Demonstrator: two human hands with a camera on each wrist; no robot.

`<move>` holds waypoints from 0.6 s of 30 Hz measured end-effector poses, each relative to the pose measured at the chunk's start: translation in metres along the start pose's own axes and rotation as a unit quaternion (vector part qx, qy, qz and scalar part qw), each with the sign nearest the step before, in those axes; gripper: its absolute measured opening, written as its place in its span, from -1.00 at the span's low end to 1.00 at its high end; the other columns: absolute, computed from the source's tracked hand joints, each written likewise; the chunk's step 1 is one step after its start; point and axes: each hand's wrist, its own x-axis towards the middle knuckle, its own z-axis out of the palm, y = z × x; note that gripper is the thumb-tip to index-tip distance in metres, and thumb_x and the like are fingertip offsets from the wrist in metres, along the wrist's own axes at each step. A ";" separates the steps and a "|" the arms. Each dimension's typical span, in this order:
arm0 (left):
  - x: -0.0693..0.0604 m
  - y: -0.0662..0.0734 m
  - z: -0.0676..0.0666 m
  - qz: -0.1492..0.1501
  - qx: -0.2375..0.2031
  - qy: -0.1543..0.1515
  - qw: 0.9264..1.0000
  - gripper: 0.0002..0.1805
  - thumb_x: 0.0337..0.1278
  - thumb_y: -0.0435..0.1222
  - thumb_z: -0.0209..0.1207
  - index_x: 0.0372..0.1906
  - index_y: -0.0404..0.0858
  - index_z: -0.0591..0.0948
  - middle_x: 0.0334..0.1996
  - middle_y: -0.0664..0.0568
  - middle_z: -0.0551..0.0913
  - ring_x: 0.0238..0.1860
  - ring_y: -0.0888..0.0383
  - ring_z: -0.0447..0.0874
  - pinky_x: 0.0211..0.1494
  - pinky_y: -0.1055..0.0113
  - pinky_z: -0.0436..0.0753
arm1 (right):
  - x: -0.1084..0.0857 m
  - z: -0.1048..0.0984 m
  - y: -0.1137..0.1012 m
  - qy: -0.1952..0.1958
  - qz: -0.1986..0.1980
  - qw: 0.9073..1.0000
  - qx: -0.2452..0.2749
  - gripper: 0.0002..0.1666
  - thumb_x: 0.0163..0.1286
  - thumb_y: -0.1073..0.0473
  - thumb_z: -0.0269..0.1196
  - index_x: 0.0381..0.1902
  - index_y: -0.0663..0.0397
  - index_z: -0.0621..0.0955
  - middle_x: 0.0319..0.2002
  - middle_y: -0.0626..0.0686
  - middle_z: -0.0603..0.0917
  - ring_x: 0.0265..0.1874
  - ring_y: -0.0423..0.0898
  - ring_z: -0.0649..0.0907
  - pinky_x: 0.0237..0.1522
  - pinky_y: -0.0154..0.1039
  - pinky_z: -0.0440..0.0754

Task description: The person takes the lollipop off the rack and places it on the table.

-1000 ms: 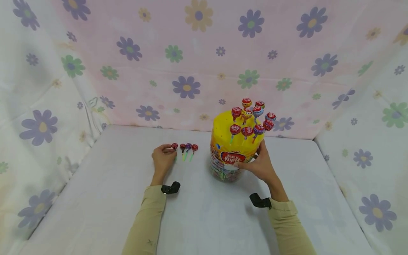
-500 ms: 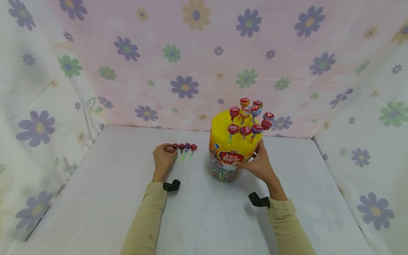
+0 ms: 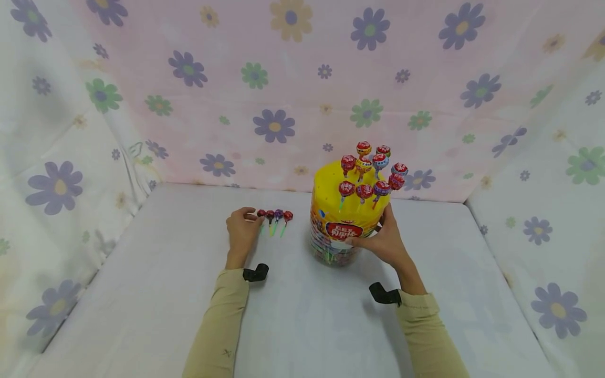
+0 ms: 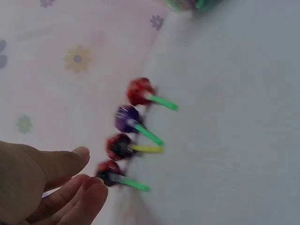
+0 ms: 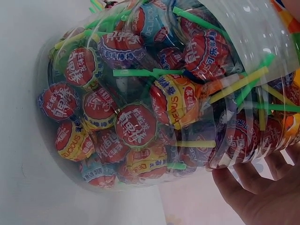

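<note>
Right hand (image 3: 387, 242) grips the jar (image 3: 326, 220), left hand (image 3: 242, 231) loose

Your left fingers are parted and released at the leftmost lollipop (image 3: 261, 212) of four rowed on the desk (image 3: 302, 320); your right fingers grasp the jar's side, right of that row.

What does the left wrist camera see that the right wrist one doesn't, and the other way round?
Only the left wrist view shows the left hand and the full row of four loose lollipops. Only the right wrist view shows the right hand and readable wrappers inside the clear jar. Both share the white table and pale backdrop; the left view catches what looks like a sliver of the jar, too.
</note>
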 end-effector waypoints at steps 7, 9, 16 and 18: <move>-0.005 0.037 -0.013 0.086 -0.042 -0.040 0.995 -0.70 0.22 -0.40 0.36 0.02 -0.43 0.71 -0.22 -0.29 0.78 -0.23 -0.19 0.79 -0.11 0.03 0.77 | 0.000 -0.001 0.001 0.003 0.001 1.000 0.002 0.16 0.07 0.27 0.59 0.49 -0.06 0.15 0.33 0.10 0.46 0.32 0.10 0.45 0.36 0.28 0.45; -0.009 0.050 -0.014 0.110 -0.061 -0.050 0.991 -0.72 0.22 -0.40 0.36 0.02 -0.41 0.71 -0.22 -0.27 0.78 -0.23 -0.15 0.79 -0.13 0.17 0.77 | 0.000 -0.001 0.001 0.003 0.000 1.000 0.006 0.15 0.07 0.28 0.58 0.49 -0.06 0.16 0.33 0.10 0.46 0.32 0.10 0.45 0.35 0.27 0.45; -0.031 0.097 -0.018 0.166 -0.150 -0.080 0.971 -0.70 0.22 -0.41 0.36 0.04 -0.40 0.71 -0.17 -0.26 0.77 -0.20 -0.14 0.79 -0.19 0.55 0.70 | 0.001 0.000 0.002 -0.002 0.008 1.000 0.012 0.15 0.10 0.27 0.58 0.50 -0.09 0.15 0.34 0.10 0.45 0.34 0.09 0.43 0.37 0.29 0.42; -0.037 0.110 -0.020 0.175 -0.179 -0.097 0.963 -0.70 0.23 -0.42 0.35 0.05 -0.40 0.70 -0.15 -0.26 0.76 -0.19 -0.12 0.78 -0.19 0.52 0.73 | 0.000 0.000 0.002 -0.002 0.009 1.000 0.014 0.16 0.09 0.27 0.58 0.51 -0.10 0.14 0.34 0.09 0.45 0.35 0.09 0.42 0.38 0.29 0.41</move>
